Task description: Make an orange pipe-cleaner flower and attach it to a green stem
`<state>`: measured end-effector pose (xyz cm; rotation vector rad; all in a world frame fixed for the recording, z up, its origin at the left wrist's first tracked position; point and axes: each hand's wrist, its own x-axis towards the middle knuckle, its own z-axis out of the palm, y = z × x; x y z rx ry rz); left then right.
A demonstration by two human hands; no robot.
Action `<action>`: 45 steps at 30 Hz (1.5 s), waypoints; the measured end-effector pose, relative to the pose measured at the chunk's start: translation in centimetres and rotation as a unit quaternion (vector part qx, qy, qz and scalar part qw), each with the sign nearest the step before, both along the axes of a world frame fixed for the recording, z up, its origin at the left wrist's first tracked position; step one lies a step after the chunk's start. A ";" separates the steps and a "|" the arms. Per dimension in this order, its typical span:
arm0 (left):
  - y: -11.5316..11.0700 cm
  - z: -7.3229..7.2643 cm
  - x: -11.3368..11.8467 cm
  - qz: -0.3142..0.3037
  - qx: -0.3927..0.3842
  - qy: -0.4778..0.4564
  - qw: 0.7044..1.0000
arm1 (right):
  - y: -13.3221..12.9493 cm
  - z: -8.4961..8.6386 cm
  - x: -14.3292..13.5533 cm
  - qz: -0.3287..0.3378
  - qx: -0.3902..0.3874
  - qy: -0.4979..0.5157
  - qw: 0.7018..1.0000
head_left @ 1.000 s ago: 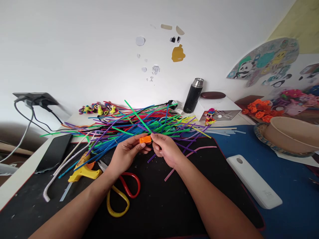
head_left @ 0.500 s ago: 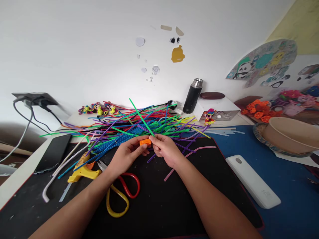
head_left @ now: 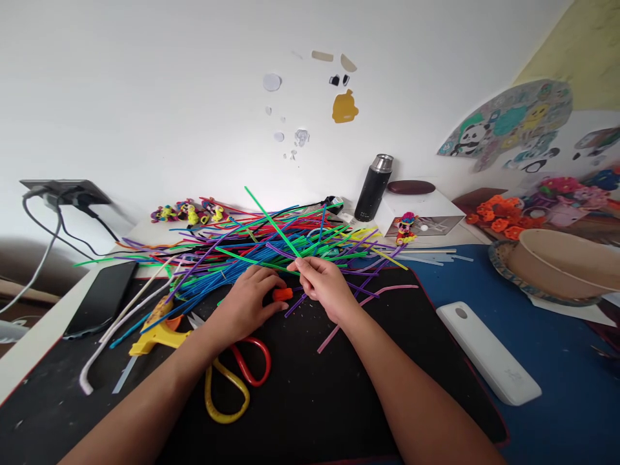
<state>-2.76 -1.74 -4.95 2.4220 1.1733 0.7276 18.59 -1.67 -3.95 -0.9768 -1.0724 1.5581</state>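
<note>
- the scissors (head_left: 241, 368) lie beneath the left forearm, blades poking out beyond it; a careless sweep of that arm could drag them or catch skin on the tips.
- the yellow glue gun (head_left: 162, 337) sits left of the hands with blue stems just beside it; i cannot tell whether it is hot, but if so, a stray touch could burn.
- the left hand (head_left: 252, 302) is loosely curled, thumb and fingers parted about the small orange piece (head_left: 283, 294), low over the black mat (head_left: 310, 387); i cannot tell if it is gripped. a slack hold might let it roll away.
- the right hand (head_left: 320, 284) is pinched closed on the lower end of a green stem (head_left: 269, 219); too hard a squeeze could kink it.
- behind, the heaped stems (head_left: 232, 252) could snag the green one's length if it dips.
</note>
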 end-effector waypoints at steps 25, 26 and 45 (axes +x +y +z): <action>1.4 2.0 -0.4 0.162 -0.321 -0.634 0.684 | -0.2 0.5 0.1 -0.025 0.023 -0.056 0.998; 1.4 1.9 -0.4 0.162 -0.318 -0.636 0.684 | -0.2 0.5 0.1 -0.030 0.019 -0.046 0.998; 0.6 2.0 0.2 0.149 -0.279 -0.583 0.749 | -0.3 -0.1 -0.4 -0.029 0.059 -0.102 0.993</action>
